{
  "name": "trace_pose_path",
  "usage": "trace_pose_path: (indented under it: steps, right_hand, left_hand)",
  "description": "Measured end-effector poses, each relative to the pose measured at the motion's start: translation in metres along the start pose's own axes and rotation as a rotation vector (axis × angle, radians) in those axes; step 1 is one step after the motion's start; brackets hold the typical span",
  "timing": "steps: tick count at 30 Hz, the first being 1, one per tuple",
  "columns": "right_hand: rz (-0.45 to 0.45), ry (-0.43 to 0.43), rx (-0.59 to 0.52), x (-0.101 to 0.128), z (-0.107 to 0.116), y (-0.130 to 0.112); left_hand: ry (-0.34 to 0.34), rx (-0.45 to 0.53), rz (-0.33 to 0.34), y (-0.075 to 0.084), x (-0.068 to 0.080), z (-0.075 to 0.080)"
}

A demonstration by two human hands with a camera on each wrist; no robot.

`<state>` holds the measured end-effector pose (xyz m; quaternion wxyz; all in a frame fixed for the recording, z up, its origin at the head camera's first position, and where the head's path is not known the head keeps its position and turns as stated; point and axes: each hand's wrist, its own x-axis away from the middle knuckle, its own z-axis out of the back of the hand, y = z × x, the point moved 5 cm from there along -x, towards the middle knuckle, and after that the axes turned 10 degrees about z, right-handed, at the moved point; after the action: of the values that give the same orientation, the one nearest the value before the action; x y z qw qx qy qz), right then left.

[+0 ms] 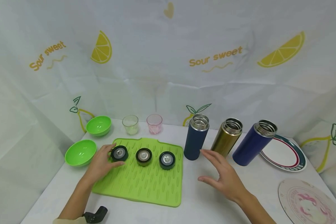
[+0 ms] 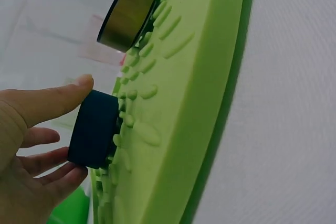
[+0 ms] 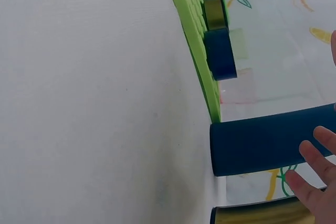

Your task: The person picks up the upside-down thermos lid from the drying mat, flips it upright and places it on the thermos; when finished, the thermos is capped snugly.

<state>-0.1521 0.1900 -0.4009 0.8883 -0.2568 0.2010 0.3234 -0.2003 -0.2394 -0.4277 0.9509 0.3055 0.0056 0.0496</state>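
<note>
Right hand [image 1: 222, 175] hovers near three open-topped bottles [image 1: 224, 140].

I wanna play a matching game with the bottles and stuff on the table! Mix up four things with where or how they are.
1. Gold bottle
2. Gold lid
3. Pink glass
4. Right hand

A. Beside the greenish glass
B. Thumb and fingers apart, holding nothing
C. Between two blue bottles
D. On the green drying mat

Pairs: 1-C, 2-D, 3-A, 4-B.
</note>
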Motion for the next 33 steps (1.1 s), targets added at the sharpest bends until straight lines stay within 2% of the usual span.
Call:
trace_pose_path:
  steps: [9,15,18,21,26,29,33]
  right_hand:
    - [-0.018,-0.039,-0.093,-0.006,-0.02,0.001]
    - [-0.047,-0.052,-0.152,-0.015,-0.025,-0.001]
    - [-0.064,-0.056,-0.175,-0.018,-0.027,-0.001]
    - [-0.06,-0.047,-0.189,-0.02,-0.028,-0.002]
    - [-0.029,-0.03,-0.207,-0.023,-0.027,-0.002]
    - [-0.017,-0.024,-0.221,-0.026,-0.027,-0.003]
    - [-0.016,-0.017,-0.244,-0.032,-0.027,-0.006]
  left_hand:
    - [-0.035,0.029,0.051,-0.011,-0.007,-0.008]
    - [-0.052,0.041,0.113,-0.013,-0.012,-0.011]
    - [-0.044,0.045,0.134,-0.012,-0.013,-0.011]
    - [-0.009,0.058,0.125,-0.008,-0.014,-0.009]
    - [0.048,0.055,0.06,0.013,-0.007,0.0]
    - [0.061,0.065,-0.002,0.036,0.0,0.007]
    - [0.056,0.126,-0.096,0.067,0.008,0.008]
